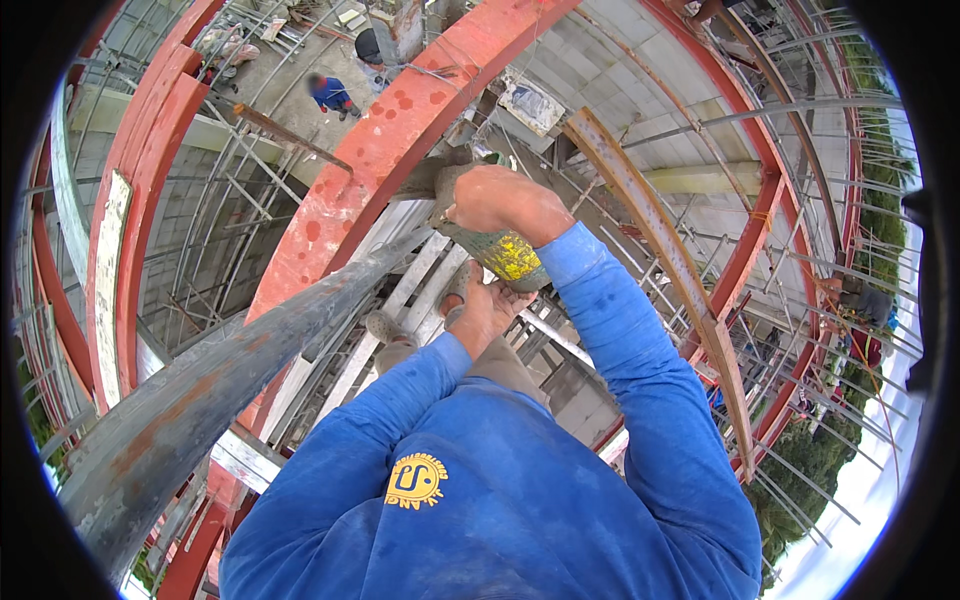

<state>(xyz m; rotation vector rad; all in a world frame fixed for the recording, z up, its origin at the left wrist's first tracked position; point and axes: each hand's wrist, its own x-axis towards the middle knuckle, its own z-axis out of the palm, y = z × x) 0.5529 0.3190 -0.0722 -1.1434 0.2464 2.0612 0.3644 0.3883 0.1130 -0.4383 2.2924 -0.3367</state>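
Both my hands are at a dirty dark-green container point(510, 255) with a yellow patch on its side, tilted over and crusted with what looks like grey cement. My right hand point(510, 203) is closed over its upper part, with the fingertips hidden behind it. From below, my left hand point(488, 308) supports its lower end with bent fingers. The container's far end lies close to a grey, mortar-smeared piece point(428, 180) beside the red beam point(385, 125). Whether anything is coming out of the container cannot be seen.
A thick grey pipe point(230, 370) slants past my left arm. To the right runs a rusty steel channel point(650, 230). My shoes stand on narrow metal planks point(410, 280) high above a floor. Two people point(330, 93) are far below; another person point(862, 300) is at far right.
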